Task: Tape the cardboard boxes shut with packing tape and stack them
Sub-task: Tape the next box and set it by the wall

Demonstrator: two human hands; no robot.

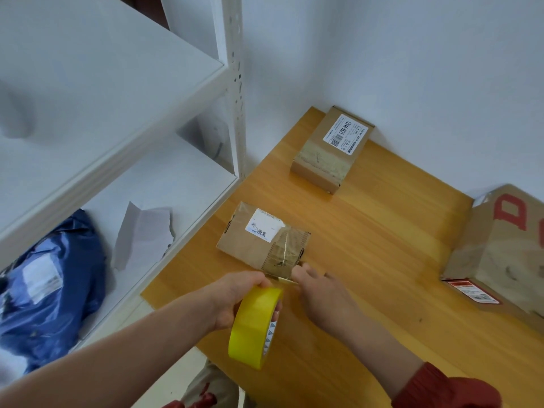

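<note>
Packing tape roll (254, 325), clasped in the left grip (235, 301), sat just beside the nearest cardboard box (259, 237). Right grip (318, 293) pinched its strip (282, 278) taut, likely for tearing off.

I see a bright yellow tape (255, 328), its core edge white with small dark triangles. The table (382, 231) is honey-orange with straight grain. The boxes are plain brown: the near box (238, 245) has a white label, the far box (329, 154) a white label with black barcode, the big box (506, 254) red letters. The bag (50, 290) is blue, the shelf (103, 69) white, the sleeve (441, 390) red.
</note>
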